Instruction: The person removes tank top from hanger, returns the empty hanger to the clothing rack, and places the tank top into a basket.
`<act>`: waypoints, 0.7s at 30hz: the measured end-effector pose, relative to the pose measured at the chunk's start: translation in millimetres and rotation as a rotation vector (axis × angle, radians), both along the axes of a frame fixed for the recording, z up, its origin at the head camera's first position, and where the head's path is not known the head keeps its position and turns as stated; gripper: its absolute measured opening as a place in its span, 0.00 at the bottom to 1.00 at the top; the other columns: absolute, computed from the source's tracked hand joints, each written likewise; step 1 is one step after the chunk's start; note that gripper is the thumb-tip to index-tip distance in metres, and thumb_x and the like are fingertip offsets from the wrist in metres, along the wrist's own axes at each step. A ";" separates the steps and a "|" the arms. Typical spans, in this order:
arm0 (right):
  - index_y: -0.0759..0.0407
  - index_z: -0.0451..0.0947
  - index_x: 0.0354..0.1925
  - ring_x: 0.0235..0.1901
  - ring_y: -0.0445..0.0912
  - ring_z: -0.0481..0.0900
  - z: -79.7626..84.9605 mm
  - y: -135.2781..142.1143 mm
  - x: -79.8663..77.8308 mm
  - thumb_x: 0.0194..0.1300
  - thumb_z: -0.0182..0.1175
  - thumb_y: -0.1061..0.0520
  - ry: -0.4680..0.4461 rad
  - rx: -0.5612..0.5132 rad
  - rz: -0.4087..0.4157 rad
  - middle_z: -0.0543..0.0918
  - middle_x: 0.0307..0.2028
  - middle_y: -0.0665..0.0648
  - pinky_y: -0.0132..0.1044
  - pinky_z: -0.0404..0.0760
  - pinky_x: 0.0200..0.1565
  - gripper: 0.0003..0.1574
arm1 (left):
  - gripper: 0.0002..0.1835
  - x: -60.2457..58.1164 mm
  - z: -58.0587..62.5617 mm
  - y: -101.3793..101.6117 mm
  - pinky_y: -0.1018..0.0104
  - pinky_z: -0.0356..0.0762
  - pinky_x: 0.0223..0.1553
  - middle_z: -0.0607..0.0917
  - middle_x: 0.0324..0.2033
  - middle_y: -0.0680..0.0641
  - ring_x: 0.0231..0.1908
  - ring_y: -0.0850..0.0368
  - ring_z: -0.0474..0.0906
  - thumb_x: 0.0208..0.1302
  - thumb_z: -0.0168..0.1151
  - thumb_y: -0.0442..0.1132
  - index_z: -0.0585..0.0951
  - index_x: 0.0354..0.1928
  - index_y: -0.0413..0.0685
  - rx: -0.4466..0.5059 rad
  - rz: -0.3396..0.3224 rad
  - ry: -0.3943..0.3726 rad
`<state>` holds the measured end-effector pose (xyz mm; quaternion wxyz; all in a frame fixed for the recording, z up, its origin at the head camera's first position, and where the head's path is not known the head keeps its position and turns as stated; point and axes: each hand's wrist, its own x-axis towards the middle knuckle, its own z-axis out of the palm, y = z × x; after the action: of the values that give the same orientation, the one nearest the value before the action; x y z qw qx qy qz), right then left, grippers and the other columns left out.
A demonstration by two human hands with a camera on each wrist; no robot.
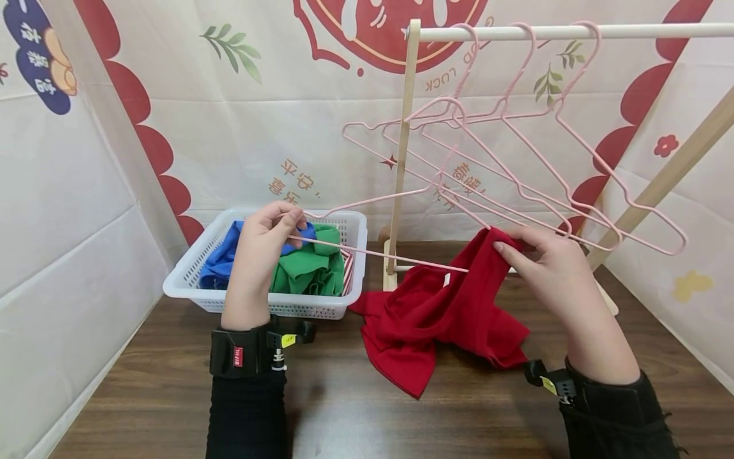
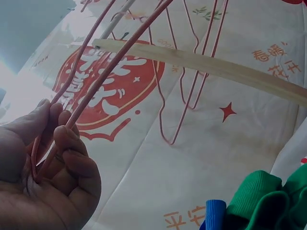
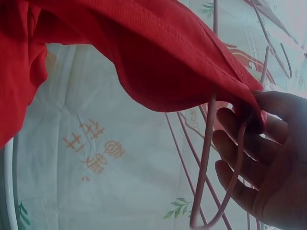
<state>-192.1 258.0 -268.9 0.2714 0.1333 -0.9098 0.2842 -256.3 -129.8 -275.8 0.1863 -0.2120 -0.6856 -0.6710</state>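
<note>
My left hand [image 1: 260,248] pinches one end of a pink hanger [image 1: 373,252] in front of the basket. In the left wrist view, the thumb and curled fingers close round the hanger's narrow end. My right hand [image 1: 556,268] grips the upper edge of a red shirt [image 1: 401,325], raising that part while the rest lies crumpled on the table. A small white label shows on the shirt. The hanger's far end reaches the red cloth, which hides part of it. In the right wrist view, a looped hanger end [image 3: 206,143] shows below the cloth, beside my fingers.
A white basket [image 1: 186,290] with blue and green folded clothes [image 1: 309,268] and a striped piece stands at left. Behind, a wooden rack [image 1: 401,153] has a white rail [image 1: 631,30] with pink hangers [image 1: 608,166] on it. Printed cloth walls surround the brown table [image 1: 321,395].
</note>
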 end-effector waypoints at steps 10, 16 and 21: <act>0.57 0.83 0.49 0.35 0.50 0.79 2.0 3.6 -0.3 0.67 0.63 0.56 -0.030 0.044 -0.024 0.85 0.37 0.57 0.22 0.69 0.36 0.13 | 0.13 -3.4 -3.2 -15.3 0.70 0.78 0.30 0.79 0.29 0.48 0.24 0.59 0.75 0.72 0.55 0.42 0.81 0.38 0.39 0.051 0.013 -0.011; 0.57 0.83 0.47 0.35 0.50 0.79 4.2 9.6 -0.8 0.66 0.64 0.57 -0.037 0.078 -0.011 0.85 0.36 0.56 0.24 0.71 0.33 0.12 | 0.13 -4.8 -5.1 -23.0 0.71 0.79 0.31 0.79 0.30 0.48 0.25 0.59 0.75 0.72 0.55 0.41 0.80 0.38 0.37 0.067 0.019 -0.018; 0.58 0.83 0.48 0.35 0.52 0.81 4.4 13.5 -2.5 0.66 0.64 0.57 -0.053 0.100 -0.007 0.85 0.36 0.57 0.29 0.74 0.32 0.13 | 0.12 -4.4 -5.8 -29.2 0.72 0.78 0.30 0.79 0.30 0.48 0.24 0.59 0.75 0.72 0.56 0.41 0.80 0.38 0.37 0.085 0.035 -0.017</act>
<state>-194.6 271.5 -264.5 0.2413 0.1362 -0.9301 0.2409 -260.8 -159.0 -281.7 0.2010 -0.1860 -0.6616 -0.6981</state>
